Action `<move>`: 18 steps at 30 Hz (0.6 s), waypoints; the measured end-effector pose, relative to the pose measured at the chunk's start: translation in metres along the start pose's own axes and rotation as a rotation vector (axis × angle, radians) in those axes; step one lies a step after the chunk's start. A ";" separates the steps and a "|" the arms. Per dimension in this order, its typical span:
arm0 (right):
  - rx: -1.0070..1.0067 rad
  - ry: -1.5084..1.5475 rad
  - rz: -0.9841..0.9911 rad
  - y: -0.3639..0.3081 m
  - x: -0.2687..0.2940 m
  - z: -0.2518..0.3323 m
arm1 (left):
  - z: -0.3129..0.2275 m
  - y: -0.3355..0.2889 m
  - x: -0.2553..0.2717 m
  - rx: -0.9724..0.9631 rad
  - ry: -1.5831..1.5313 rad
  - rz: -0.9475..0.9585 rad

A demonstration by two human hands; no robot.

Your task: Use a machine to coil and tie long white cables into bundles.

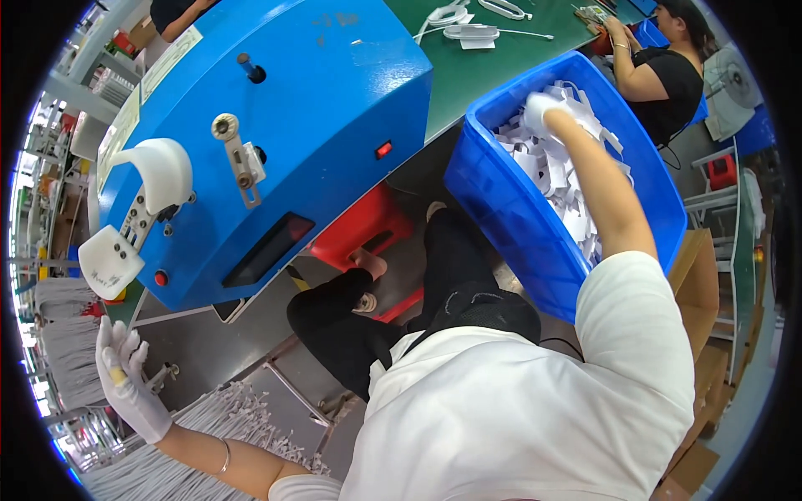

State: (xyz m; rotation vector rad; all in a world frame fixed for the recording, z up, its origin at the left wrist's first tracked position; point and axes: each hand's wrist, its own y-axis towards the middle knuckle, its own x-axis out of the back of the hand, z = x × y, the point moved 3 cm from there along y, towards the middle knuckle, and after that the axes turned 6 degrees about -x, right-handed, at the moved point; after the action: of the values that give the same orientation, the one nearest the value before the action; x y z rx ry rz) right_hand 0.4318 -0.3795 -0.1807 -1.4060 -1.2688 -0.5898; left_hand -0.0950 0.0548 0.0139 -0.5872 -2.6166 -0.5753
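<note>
My left hand [127, 380] wears a white glove and is raised over bundles of grey-white cables [209, 442]. Its fingers are stretched and parted, holding nothing. Across to the right, my right hand [543, 110], also gloved, reaches into a blue plastic bin [522, 221]. White paper or plastic pieces [555, 171] fill the bin, and the hand is among them at the far end. Motion blur and the pieces hide its fingers. Near my left hand stands a blue machine [292, 108] with a curved white guide [159, 175] and a metal crank arm [238, 159].
A red stool [368, 225] stands beneath the machine's table. Coiled white cables [472, 33] lie on the green tabletop [535, 18]. A co-worker [668, 79] sits beyond the bin. Cardboard boxes [697, 284] stand at its right, and more grey cables [71, 342] hang at far left.
</note>
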 end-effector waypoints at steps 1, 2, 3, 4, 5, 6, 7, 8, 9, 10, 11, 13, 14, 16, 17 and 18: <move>0.013 0.035 -0.045 0.002 -0.042 -0.018 | -0.002 0.001 -0.003 -0.009 0.000 0.011; -0.158 0.023 0.022 -0.006 -0.069 -0.023 | -0.003 0.001 -0.004 -0.015 0.011 0.013; -0.221 0.043 -0.021 0.009 -0.112 -0.042 | -0.006 0.002 -0.007 -0.020 0.005 0.015; -0.279 0.061 -0.062 0.023 -0.148 -0.058 | -0.010 0.004 -0.012 -0.049 0.015 0.032; -0.262 0.064 -0.063 0.021 -0.140 -0.053 | -0.015 0.003 -0.013 -0.075 0.039 0.036; -0.210 0.069 -0.005 0.008 -0.120 -0.053 | -0.021 0.003 -0.015 -0.075 0.046 0.028; -0.171 0.072 0.054 -0.003 -0.110 -0.057 | -0.030 0.003 -0.020 -0.133 0.059 0.017; -0.181 0.104 0.066 0.016 -0.113 -0.081 | -0.038 0.002 -0.025 -0.195 0.064 0.010; -0.112 -0.105 0.029 0.009 -0.079 -0.074 | -0.041 0.000 -0.026 -0.192 0.075 0.003; -0.020 -0.011 -0.185 0.031 -0.078 -0.108 | -0.046 0.001 -0.032 -0.264 0.070 0.002; 0.076 0.075 -0.400 0.051 -0.077 -0.142 | -0.049 0.002 -0.039 -0.332 0.062 -0.001; 0.355 -0.160 -0.199 0.015 0.012 -0.095 | -0.061 -0.011 -0.049 -0.345 0.036 0.017; 0.170 0.176 -0.181 0.001 0.043 -0.081 | -0.070 -0.018 -0.059 -0.364 -0.002 0.058; 0.318 0.405 -0.169 -0.069 0.118 -0.027 | -0.093 -0.032 -0.089 -0.404 -0.150 0.145; 0.422 0.476 -0.177 -0.094 0.135 -0.020 | -0.104 -0.034 -0.113 -0.411 -0.223 0.262; 0.506 0.583 -0.161 -0.138 0.160 0.007 | -0.114 -0.036 -0.128 -0.407 -0.276 0.359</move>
State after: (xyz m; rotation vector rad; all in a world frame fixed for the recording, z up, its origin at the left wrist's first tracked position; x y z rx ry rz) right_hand 0.3528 -0.3387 0.0117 -0.6478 -0.9638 -0.6676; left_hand 0.0267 -0.0679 0.0400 -1.3139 -2.5502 -0.9711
